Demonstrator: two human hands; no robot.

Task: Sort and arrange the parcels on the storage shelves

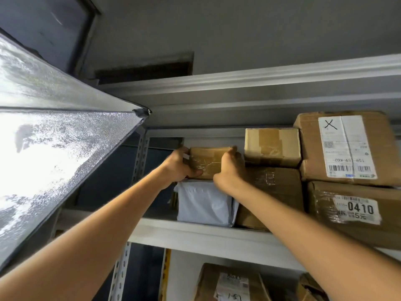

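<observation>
Both my hands are up on the shelf, gripping a small taped cardboard box between them. My left hand wraps its left end, thumb along the lower front edge. My right hand clamps the right end, fingers curled over the top. The box sits on a white plastic mailer just below my hands. Just beside my right hand is a pale box stacked on a brown taped one. Further right, a box whose label is marked with an X rests on one labelled 0410.
</observation>
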